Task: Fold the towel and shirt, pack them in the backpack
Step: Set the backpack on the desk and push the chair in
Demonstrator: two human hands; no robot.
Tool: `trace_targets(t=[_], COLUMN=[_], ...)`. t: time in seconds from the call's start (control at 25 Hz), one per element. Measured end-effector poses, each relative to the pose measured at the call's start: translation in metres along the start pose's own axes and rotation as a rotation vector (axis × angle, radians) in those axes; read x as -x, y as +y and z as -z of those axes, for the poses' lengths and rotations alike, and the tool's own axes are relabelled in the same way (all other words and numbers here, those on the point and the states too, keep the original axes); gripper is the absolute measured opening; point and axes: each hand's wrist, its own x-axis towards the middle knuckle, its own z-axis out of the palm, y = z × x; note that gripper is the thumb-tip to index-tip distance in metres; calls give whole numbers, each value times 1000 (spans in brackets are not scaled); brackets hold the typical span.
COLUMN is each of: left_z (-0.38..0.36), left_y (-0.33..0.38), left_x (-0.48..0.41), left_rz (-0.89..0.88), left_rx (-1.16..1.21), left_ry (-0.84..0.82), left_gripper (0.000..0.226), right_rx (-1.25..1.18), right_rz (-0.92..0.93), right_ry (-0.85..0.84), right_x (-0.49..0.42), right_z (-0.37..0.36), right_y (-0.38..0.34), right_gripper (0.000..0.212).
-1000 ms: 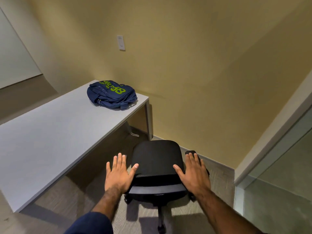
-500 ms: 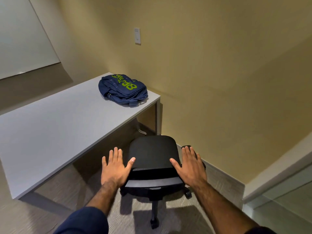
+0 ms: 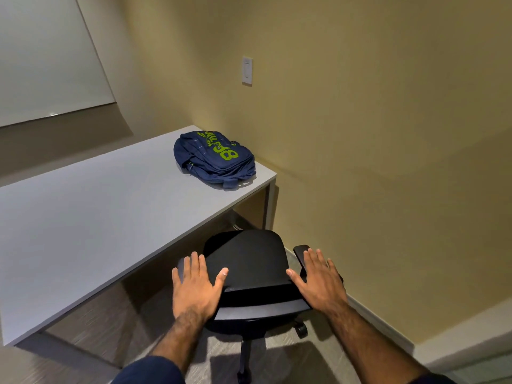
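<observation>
1. Lying slumped at the far right corner of a pale grey rectangular desk (image 3: 97, 217), a navy blue fabric backpack (image 3: 214, 159) is seen. Large lime green lettering is printed across its upper face. A short strap end is draped towards the desk's right edge. Whether its zips are done up cannot be told.
2. The left hand (image 3: 195, 289) is spread flat, palm down, with the fingers straight and slightly fanned and the thumb angled out to the right. Nothing is gripped by it.
3. The right hand (image 3: 318, 281) is likewise spread flat, palm down, with straight fingers and the thumb angled out to the left. Nothing is pinched or clasped.
4. Both hands are placed at either side of a black swivel office chair (image 3: 249, 259) standing on the carpet just beside the desk's near edge. The left hand lies over the chair's left side, and the right fingertips reach a black padded armrest (image 3: 300, 252). Whether the palms are actually resting on the chair or poised just above it cannot be told.
5. Both forearms are extended forward and slightly inward from the bottom of the view, and a dark navy sleeve (image 3: 149, 370) is visible on the left arm.
6. The backpack is well apart from both hands, beyond the chair and up on the desk, close to the beige wall.
</observation>
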Motion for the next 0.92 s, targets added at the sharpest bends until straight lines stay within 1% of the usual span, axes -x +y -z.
trace_targets(t=[0.08,0.16,0.24,0.4,0.56,0.76,0.92], left_z=[2,3,3,6,9,11,10], left_y=[2,3,2,10,21,43,59], left_x=[-11,-18,-26,-43,-59,-80,-95], left_rz=[19,38,50,77,114,222,290], left_rx=[-4,-2,0,40,110,108,87], left_ry=[0,2,16,38,28,31,20], left_gripper=[97,97,100,107,98,96,95], right_rx=[12,13,9,9,6,3,13], right_rz=[20,43,61,91,157,263,338], right_ry=[-13,-21,-22,-17,-11,-21,-33], right_x=[-17,-30,-42,-72,-108,-156,-192], right_z=[4,6,7,10,17,27,32], right_y=[-1,-3,-6,-5,-2,6,13], right_gripper=[111,108,104,107,110,114,112])
